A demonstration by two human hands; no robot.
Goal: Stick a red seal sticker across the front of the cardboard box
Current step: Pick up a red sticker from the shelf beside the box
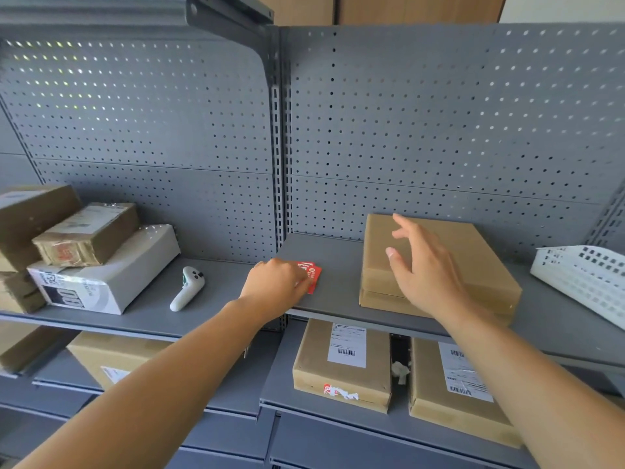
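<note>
A plain cardboard box [473, 258] lies flat on the right-hand grey shelf [331, 292]. My right hand [426, 269] hovers over its front left part, fingers spread, holding nothing. A small stack of red seal stickers [313, 275] lies on the shelf to the left of the box. My left hand [275, 286] rests on the stickers with fingers curled down over them, hiding most of the stack; whether it grips one is unclear.
A white handheld scanner [187, 287] lies on the left shelf beside stacked parcels [94, 265]. A white perforated tray [585, 282] sits at the far right. More labelled cardboard boxes [345, 363] stand on the shelf below. A pegboard back wall [439, 130] closes the shelves.
</note>
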